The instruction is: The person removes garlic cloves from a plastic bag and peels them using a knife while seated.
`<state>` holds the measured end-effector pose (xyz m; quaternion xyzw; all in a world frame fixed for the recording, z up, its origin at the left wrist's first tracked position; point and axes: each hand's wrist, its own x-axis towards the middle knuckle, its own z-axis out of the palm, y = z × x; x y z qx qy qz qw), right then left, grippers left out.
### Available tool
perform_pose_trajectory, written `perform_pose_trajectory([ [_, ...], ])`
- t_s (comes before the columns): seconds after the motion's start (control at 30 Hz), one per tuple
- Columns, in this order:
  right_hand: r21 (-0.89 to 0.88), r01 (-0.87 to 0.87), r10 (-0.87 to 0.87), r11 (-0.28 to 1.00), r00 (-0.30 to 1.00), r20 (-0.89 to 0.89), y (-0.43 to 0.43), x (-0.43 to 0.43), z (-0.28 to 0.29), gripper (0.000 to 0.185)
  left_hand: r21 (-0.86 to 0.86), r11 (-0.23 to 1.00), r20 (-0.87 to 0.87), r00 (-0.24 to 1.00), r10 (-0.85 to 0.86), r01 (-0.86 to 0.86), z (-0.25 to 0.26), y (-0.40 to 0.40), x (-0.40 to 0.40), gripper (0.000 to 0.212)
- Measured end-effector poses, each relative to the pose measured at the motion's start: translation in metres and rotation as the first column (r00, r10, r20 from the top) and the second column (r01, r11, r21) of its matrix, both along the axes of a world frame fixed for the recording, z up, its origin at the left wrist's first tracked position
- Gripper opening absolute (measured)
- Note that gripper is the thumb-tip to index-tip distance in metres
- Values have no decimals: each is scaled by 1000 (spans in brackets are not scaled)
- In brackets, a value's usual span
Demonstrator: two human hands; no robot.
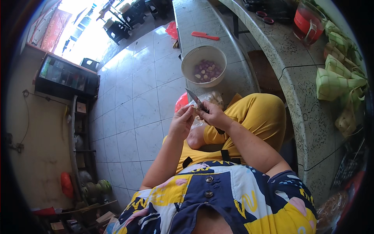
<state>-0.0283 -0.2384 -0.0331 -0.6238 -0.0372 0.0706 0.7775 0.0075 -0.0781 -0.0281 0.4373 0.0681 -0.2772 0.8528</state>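
Observation:
My right hand (215, 116) grips a kitchen knife (196, 99), its dark blade pointing up and to the left. My left hand (183, 122) pinches a small pale piece (195, 108), which looks like a garlic clove, close to the blade. Fingers hide most of that piece. Just beyond the hands lies a clear plastic bag (215, 99) with what appear to be garlic bulbs inside. A white plastic bowl (190, 70) stands farther along the tiled bench and holds peeled purple shallots (208, 68) and several pale garlic cloves (197, 76).
A red comb-like utensil (205, 35) lies on the tiled bench (195, 14) beyond the bowl. To the right, a higher counter (295, 73) bears woven leaf pouches (331, 83) and a glass mug (309, 23) of red liquid. Red plastic (181, 102) hangs by the bench edge.

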Motion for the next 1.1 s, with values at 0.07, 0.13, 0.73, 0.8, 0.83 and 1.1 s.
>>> perform_pose_trajectory([
  [0.07, 60, -65, 69, 996, 995, -71, -3, 0, 0, 13, -8, 1000, -17, 1000, 2, -2, -2, 1, -2, 14],
  [0.13, 131, -99, 114, 986, 987, -114, -5, 1, -3, 15, -17, 1000, -54, 998, 20, -21, -3, 1, -4, 14],
  [0.73, 328, -47, 81, 943, 992, -92, -6, 3, -2, 18, -207, 961, -205, 969, 138, -181, -11, -11, -7, 11],
  [0.8, 326, -20, 49, 945, 996, -81, -5, 4, -2, 18, -216, 960, -153, 978, 145, -176, -10, -11, -8, 11],
  [0.83, 324, 6, 18, 946, 997, -71, -4, 4, 0, 18, -225, 959, -100, 983, 152, -172, -9, -11, -9, 11],
  [1.1, 294, 15, 1, 956, 998, -56, -1, 1, 3, 20, -229, 962, -35, 989, 146, -150, -2, -12, -8, 13],
])
